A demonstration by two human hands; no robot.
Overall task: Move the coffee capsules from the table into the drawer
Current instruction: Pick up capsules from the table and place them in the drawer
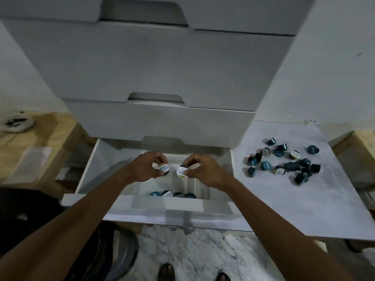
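White plastic forms the open bottom drawer (93, 165), over which both hands are held. A coffee capsule, the left capsule (161, 169), is pinched by the curled fingers and thumb of the left hand (147, 167), with its printed foil lid turned up. Just beside it, the right capsule (182, 171) is pinched the same way by the right hand (204, 172). Both are held above the drawer's inner compartment, where a few stored capsules (172, 194) lie near the front wall. Well to the right, many loose capsules (284, 164) are scattered on the white table (304, 203).

If the two were let go from this height, a bounce off the stored capsules could be expected, and one might be thrown outside the compartment. The foil lids could be dented by too firm a pinch. Capsules lying on their sides could be set rolling by a careless reach.
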